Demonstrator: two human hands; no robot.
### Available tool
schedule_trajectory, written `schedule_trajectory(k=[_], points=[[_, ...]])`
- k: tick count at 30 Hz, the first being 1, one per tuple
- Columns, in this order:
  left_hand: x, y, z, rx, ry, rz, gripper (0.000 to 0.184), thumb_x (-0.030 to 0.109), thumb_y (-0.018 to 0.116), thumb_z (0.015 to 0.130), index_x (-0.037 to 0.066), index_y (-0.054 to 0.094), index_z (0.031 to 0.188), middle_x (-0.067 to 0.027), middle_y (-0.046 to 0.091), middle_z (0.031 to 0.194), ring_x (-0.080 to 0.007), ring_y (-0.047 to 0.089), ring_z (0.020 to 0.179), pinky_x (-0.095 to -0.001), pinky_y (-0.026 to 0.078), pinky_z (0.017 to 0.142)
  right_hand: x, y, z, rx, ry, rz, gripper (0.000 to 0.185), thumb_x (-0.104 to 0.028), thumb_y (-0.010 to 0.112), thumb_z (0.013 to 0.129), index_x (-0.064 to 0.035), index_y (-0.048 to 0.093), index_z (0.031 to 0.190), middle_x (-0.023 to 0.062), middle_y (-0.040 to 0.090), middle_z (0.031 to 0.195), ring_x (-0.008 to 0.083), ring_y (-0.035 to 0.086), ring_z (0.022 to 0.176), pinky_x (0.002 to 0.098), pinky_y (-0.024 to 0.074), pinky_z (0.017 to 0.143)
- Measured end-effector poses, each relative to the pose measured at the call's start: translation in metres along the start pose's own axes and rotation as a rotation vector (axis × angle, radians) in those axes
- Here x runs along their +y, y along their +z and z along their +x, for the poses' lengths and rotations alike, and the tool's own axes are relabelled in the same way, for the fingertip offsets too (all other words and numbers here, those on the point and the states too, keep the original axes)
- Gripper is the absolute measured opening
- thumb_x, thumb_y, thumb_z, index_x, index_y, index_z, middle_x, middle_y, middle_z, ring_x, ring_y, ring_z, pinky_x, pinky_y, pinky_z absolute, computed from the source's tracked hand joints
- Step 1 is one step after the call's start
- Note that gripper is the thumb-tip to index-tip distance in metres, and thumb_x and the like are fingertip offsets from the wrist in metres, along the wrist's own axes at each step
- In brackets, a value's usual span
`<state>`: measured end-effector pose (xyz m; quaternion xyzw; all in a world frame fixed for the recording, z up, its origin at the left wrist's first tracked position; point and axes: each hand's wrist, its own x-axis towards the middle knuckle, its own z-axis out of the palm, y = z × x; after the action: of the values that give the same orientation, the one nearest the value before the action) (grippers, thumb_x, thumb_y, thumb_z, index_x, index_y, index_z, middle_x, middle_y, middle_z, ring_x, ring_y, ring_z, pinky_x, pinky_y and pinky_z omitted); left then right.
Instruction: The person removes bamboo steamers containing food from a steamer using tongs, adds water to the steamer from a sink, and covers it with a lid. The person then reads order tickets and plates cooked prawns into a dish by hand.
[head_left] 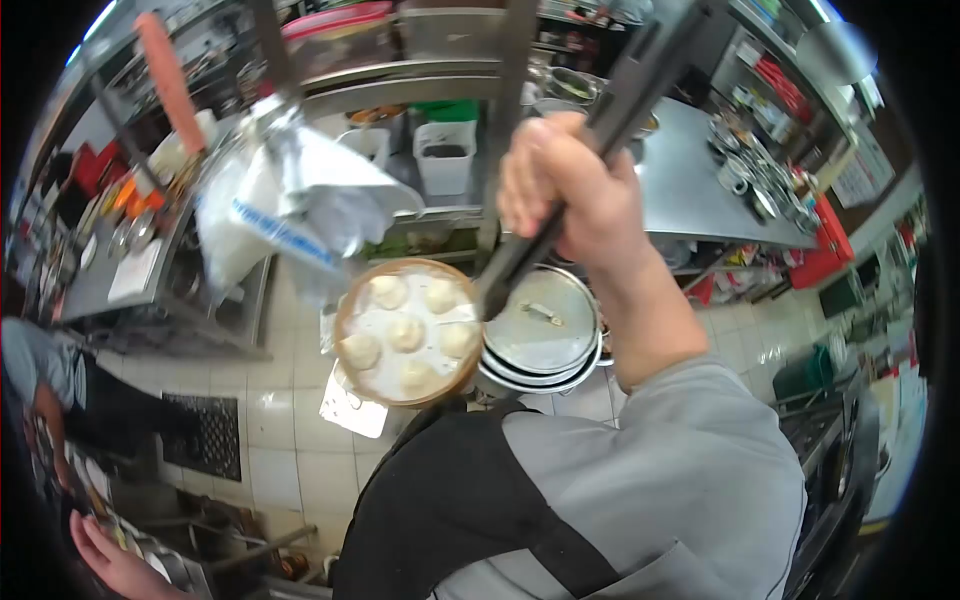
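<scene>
My right hand [585,190] is raised in front of me, its fingers wrapped around a long dark tong-like tool [640,85]. The tool slants from the upper right down to the steamer's right rim; whether it touches the rim I cannot tell. A round bamboo steamer [343,322] holds several pale buns [406,334] on a white liner. Beside it, on the right, is a round metal lid [535,325] with a handle, over stacked metal rims. At the lower left edge, my left hand [110,562] has its fingers stretched out, near blurred items on a counter.
White plastic bags [290,195] hang at the upper left, near an orange-pink rod [170,85]. A metal shelf [400,75] with tubs stands ahead. Metal counters [690,185] with utensils are on the right. Another person [60,380] works at the left.
</scene>
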<state>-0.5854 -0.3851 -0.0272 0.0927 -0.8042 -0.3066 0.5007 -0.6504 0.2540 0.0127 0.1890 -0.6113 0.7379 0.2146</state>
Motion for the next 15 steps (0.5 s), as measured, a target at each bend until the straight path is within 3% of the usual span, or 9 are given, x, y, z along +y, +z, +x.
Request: schedule_trajectory(k=[3,8,15], points=[[0.0,0.038,-0.029,-0.076,-0.077,0.009,0.032,0.022,0.053,0.101,0.003,0.058,0.126,-0.0045,0.061,0.112,-0.0131,0.057,0.099,-0.0261,0.045,0.087,-0.039,-0.071,-0.029,0.16,-0.057,-0.053,0.027,-0.013,0.056,0.095,-0.0045,0.054,0.069,0.0048,0.051,0.054,0.0143,0.05,0.045,0.0305,0.0431,0.045],[0.037,0.134,-0.07,-0.254,-0.096,-0.115,0.03,0.021,0.054,0.1,0.004,0.057,0.125,0.0001,0.058,0.106,-0.0082,0.051,0.091,-0.0225,0.041,0.08,-0.082,-0.207,-0.058,0.523,-0.145,-0.299,0.035,-0.013,0.053,0.096,-0.0071,0.042,0.063,0.0035,0.044,0.053,0.0157,0.046,0.043,0.0301,0.0414,0.045],[0.138,0.23,-0.134,-0.411,-0.115,-0.149,0.027,0.016,0.052,0.101,0.002,0.054,0.124,0.0001,0.057,0.108,-0.0076,0.051,0.09,-0.0214,0.041,0.077,-0.063,-0.41,-0.067,1.05,-0.194,-0.732,0.031,-0.022,0.062,0.093,-0.0053,0.054,0.067,0.0023,0.051,0.054,0.0128,0.051,0.045,0.0284,0.0407,0.045]])
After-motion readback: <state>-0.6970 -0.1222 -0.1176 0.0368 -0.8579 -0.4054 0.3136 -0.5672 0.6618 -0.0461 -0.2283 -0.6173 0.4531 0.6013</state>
